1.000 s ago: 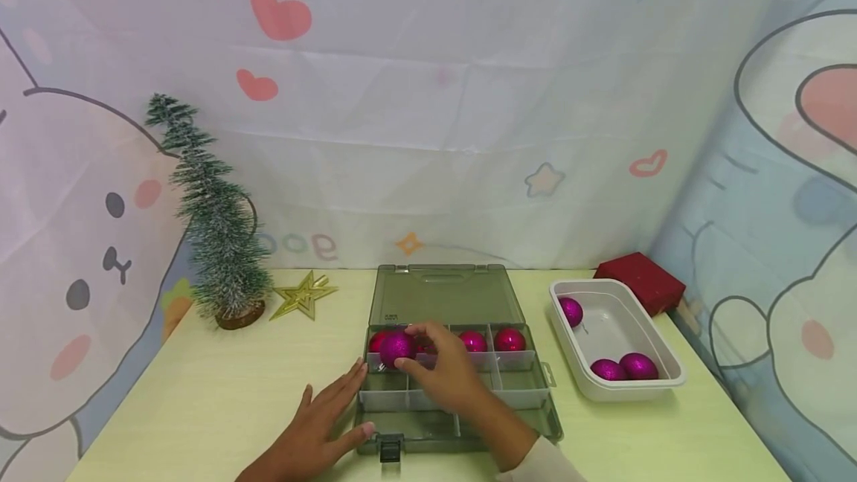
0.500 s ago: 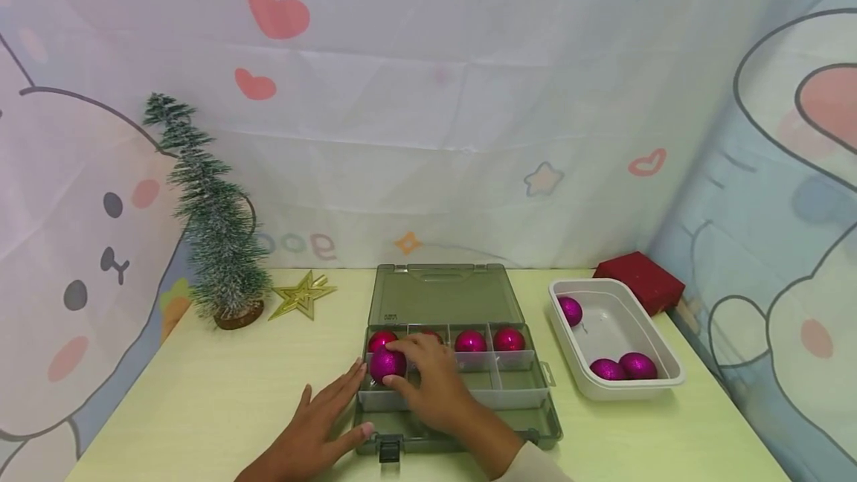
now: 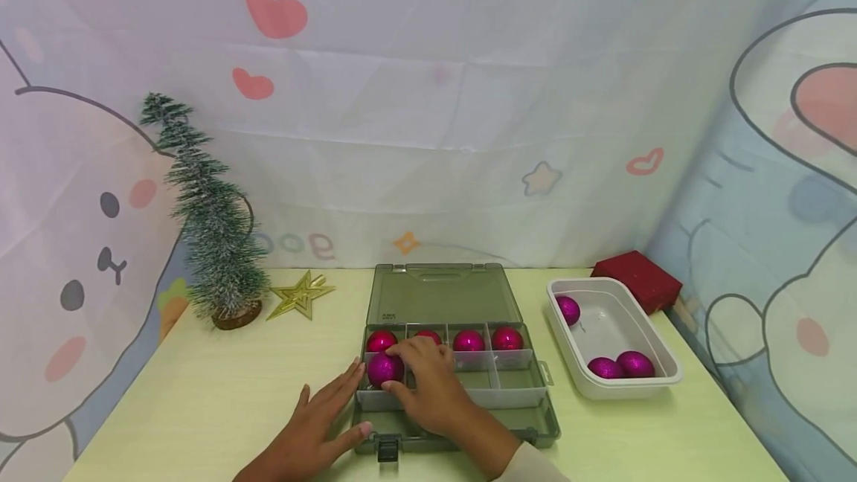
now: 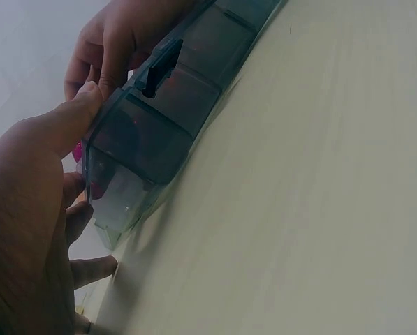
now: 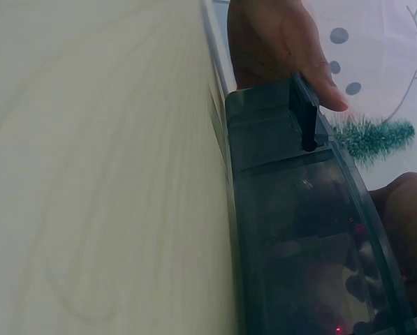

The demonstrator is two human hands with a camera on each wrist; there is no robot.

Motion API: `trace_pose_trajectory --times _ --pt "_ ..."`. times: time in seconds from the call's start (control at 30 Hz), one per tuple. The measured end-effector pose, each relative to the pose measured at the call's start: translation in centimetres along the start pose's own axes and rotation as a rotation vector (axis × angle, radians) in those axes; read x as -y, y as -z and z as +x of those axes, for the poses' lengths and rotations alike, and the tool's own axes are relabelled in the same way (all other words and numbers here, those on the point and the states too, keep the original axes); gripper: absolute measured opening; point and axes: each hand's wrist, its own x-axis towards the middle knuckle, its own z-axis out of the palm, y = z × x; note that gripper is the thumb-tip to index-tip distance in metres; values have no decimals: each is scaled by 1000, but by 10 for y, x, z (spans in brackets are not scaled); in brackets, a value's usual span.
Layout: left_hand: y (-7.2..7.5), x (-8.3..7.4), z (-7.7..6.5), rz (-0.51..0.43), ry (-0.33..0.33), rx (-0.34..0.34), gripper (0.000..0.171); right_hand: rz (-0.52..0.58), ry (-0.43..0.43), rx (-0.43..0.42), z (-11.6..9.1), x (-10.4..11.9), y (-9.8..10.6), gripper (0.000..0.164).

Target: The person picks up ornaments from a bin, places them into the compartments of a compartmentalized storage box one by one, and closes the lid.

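Note:
A glittery purple bauble [image 3: 384, 370] sits at the left compartment of the middle row in a divided plastic organizer box [image 3: 492, 398]. My right hand [image 3: 431, 385] pinches it from the right, with the thumb low and the index finger above. Behind it, the back row holds shiny red-pink baubles, among them one at the far left [image 3: 381, 341] and one at the far right [image 3: 506, 338]; another is partly covered by my fingers. My left hand [image 3: 315, 422] rests with straight fingers along the box's left side, its thumb near the front latch [image 3: 387, 448].
To the right stands a white tub [image 3: 602, 390] with purple glitter baubles [image 3: 635, 364] in it. A red box [image 3: 636, 280] lies behind the tub. At the left are a small artificial Christmas tree [image 3: 217, 229] and a gold star [image 3: 301, 296]. The organizer's lid [image 3: 445, 296] leans open at the back.
My right hand has brought the purple bauble from over the back row forward and down to the left middle compartment. My left hand has stayed at the box's side.

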Motion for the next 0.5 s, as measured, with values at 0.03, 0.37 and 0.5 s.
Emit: trace_pose_trajectory --times 0.03,0.37,0.5 --pt "0 0 0 2 -2 -2 82 -5 2 1 0 0 0 45" --pt "1 -1 0 1 11 5 82 -11 12 -6 -2 -1 -1 37" --pt "1 -2 0 -6 17 14 83 -17 11 -9 -2 -1 -1 37"
